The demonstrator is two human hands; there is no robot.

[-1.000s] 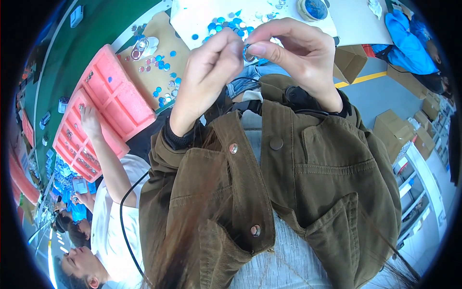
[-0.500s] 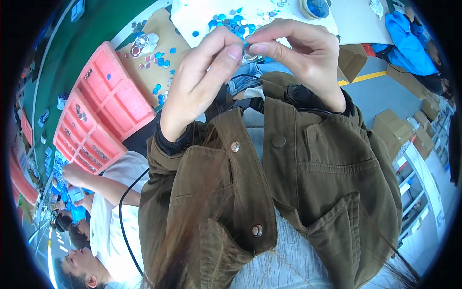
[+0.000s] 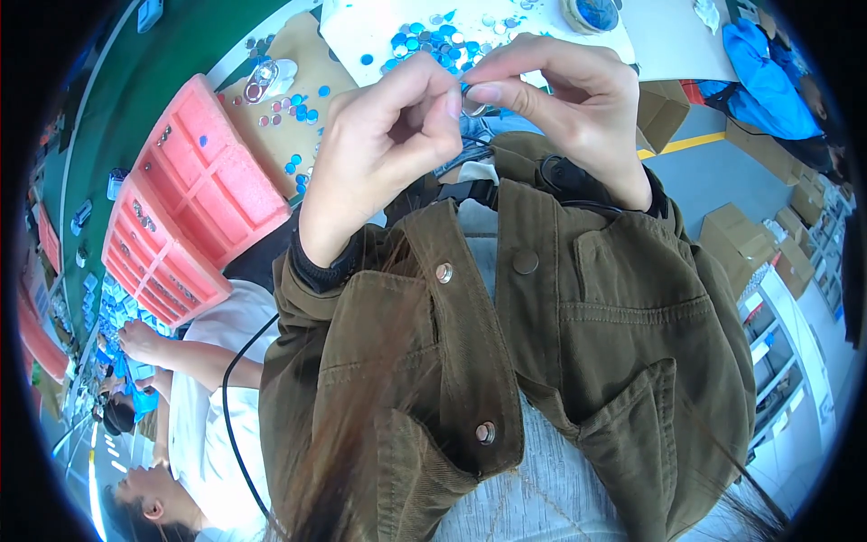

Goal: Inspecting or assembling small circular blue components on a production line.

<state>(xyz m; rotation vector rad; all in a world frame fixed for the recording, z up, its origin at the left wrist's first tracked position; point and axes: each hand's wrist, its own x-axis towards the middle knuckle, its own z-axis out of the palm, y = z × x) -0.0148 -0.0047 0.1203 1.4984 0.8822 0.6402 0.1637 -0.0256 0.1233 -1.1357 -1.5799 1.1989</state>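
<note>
My left hand (image 3: 388, 149) and my right hand (image 3: 564, 108) meet in front of my chest, fingertips pinched together on a small round silvery piece (image 3: 471, 101). Most of the piece is hidden by my thumbs and forefingers. Both arms wear olive-brown jacket sleeves (image 3: 397, 379). Just beyond my hands lies a white sheet (image 3: 379, 27) strewn with several small blue and silver discs (image 3: 424, 41).
A pink foam tray (image 3: 208, 190) with slots sits to the left on a brown board (image 3: 298, 81). A co-worker in a white shirt (image 3: 203, 397) sits at lower left, one hand (image 3: 135, 339) by the trays. Cardboard boxes (image 3: 741, 235) stand on the grey floor at right.
My hands have drifted slightly upward and stayed pinched on the small piece. The co-worker's arm has dropped from the pink trays toward the lower left.
</note>
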